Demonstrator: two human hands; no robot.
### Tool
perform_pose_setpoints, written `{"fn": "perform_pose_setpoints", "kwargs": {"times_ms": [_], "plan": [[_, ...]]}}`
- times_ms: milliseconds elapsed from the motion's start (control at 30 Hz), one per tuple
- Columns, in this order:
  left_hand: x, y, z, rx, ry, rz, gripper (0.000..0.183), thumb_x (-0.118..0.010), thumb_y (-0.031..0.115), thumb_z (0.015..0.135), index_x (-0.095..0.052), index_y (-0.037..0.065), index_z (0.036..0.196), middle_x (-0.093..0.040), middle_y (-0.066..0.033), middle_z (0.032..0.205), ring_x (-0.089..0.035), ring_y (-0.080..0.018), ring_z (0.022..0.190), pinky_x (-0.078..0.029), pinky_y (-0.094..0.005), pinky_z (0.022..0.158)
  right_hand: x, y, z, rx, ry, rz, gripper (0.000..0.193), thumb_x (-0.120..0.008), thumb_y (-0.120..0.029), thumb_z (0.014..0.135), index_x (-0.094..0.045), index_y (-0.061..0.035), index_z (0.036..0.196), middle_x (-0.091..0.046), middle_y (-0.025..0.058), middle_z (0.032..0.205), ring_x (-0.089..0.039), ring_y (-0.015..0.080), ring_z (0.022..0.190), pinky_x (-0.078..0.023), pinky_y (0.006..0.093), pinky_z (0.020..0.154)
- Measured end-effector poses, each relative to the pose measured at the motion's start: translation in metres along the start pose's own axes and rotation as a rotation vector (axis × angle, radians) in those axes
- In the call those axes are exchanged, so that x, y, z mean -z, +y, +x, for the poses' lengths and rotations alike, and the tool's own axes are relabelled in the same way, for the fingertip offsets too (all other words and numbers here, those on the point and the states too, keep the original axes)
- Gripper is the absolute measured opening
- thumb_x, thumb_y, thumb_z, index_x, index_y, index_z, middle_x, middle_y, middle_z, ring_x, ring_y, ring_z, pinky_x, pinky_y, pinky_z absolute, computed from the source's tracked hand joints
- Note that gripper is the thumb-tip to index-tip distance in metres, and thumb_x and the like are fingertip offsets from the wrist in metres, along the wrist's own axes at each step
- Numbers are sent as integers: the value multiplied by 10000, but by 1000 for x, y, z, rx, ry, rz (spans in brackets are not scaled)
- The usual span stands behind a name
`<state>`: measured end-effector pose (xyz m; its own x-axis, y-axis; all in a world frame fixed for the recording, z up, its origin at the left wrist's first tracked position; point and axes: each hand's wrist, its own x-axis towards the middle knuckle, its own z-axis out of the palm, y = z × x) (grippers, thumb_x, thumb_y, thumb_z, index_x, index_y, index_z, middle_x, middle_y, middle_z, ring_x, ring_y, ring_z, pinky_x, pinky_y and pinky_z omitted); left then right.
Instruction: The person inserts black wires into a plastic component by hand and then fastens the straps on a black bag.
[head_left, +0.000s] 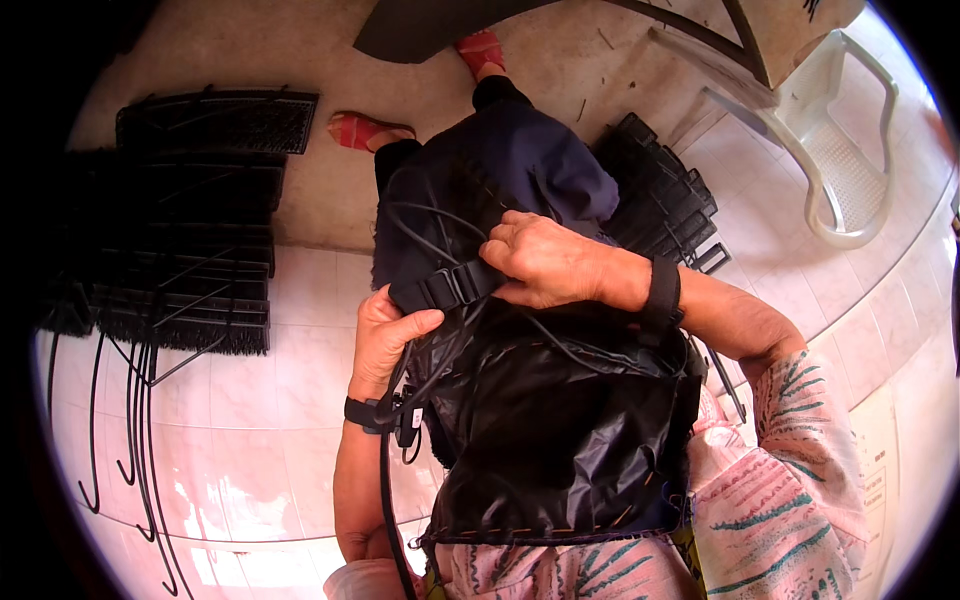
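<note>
Over my lap, a black strap with a plastic buckle point(455, 286) is stretched between my two hands. My left hand point(385, 335) grips its left end, thumb laid along the lower edge. At the other end, the curled fingers of my right hand point(540, 260) pinch the strap close to the buckle. Thin black cables point(430, 235) loop behind and below it, some running down past my left wrist. Beneath lies a shiny black apron point(570, 440) that covers my lap. Each wrist wears a black band.
Stacks of black bristled brush pieces point(190, 230) lie on the left, with long hooked rods point(135, 420) beside them. More dark pieces point(660, 195) are piled by my right knee. A pale plastic chair point(850, 150) stands at the far right, near a curved dark furniture leg point(430, 30).
</note>
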<state>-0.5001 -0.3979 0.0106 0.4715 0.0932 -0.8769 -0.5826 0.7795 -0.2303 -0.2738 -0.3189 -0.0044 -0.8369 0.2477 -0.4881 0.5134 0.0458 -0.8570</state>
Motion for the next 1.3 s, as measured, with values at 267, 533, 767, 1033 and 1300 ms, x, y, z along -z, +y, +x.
{"fn": "perform_pose_setpoints", "kwargs": {"times_ms": [267,533,767,1033,1300], "plan": [[4,-3,0,-16,-10,5,303,-689,-5,643,-569,-18,921,-610,-46,866,-568,-108,769,-458,-235,735,5,-7,5,-36,-108,64,338,-693,-160,567,-484,15,766,-495,137,679,-489,316,686,-422,372,611],[5,-2,0,-4,-4,25,306,-686,-15,639,-569,-18,922,-613,-47,875,-572,-112,775,-458,-236,742,7,-6,8,40,-184,-45,346,-695,-197,579,-472,14,738,-500,139,651,-507,314,635,-427,374,577],[8,-1,3,4,-56,14,313,-682,-16,640,-562,-25,929,-613,-53,875,-575,-116,781,-457,-237,749,13,-6,17,103,-279,-96,328,-685,-212,599,-461,5,698,-506,139,610,-514,320,612,-430,379,562],[11,-4,0,15,-68,12,218,-658,18,685,-561,-3,879,-586,-24,771,-532,-89,666,-431,-203,637,11,-8,15,176,-368,-161,292,-649,-226,617,-460,-4,642,-496,133,573,-503,313,560,-421,374,539],[5,-14,-2,-27,2,-6,100,-614,48,742,-541,23,807,-495,9,637,-430,-61,552,-342,-192,515,-6,-2,1,47,-286,59,298,-649,-224,623,-455,0,649,-496,136,574,-503,316,556,-421,373,529]]}}
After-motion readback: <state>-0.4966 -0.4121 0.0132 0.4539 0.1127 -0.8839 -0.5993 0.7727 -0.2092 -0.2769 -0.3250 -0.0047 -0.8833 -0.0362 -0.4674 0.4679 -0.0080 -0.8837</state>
